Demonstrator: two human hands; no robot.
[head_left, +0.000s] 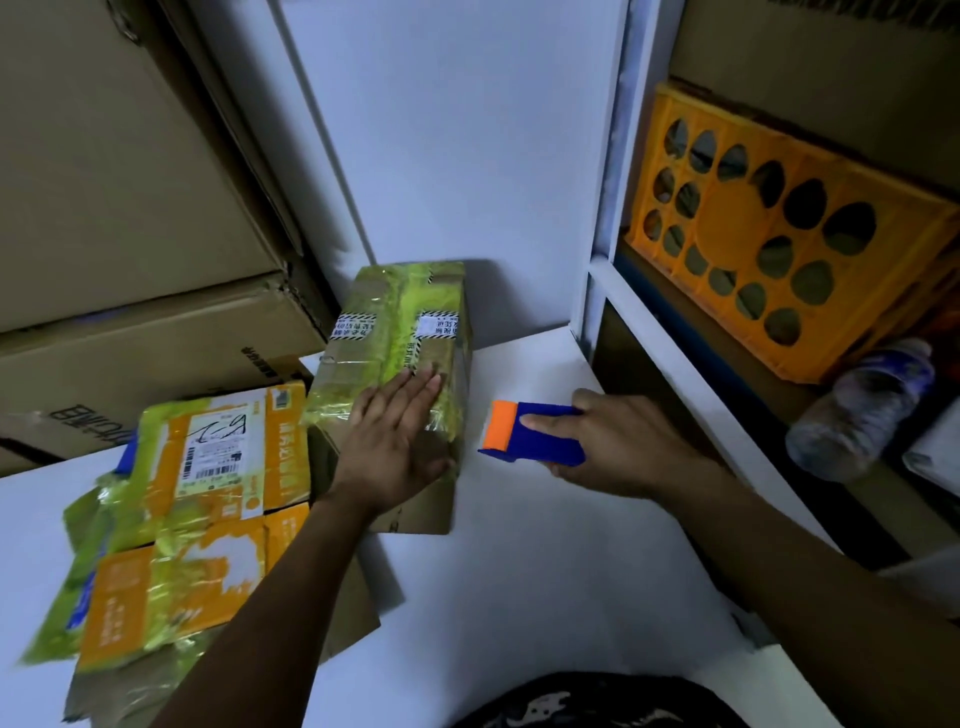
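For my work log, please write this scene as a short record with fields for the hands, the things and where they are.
left hand: lies flat, fingers straight, on top of the box
right hand: grips the tool
tool: blue with an orange end, just right of the box
box: brown, wrapped in tape, on the table
carton: orange, flattened, left of the box
shelf at right: crate and bottle

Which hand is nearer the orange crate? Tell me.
Right. The right hand, gripping the blue tool, is below and left of the crate; the left hand presses the taped box, farther left.
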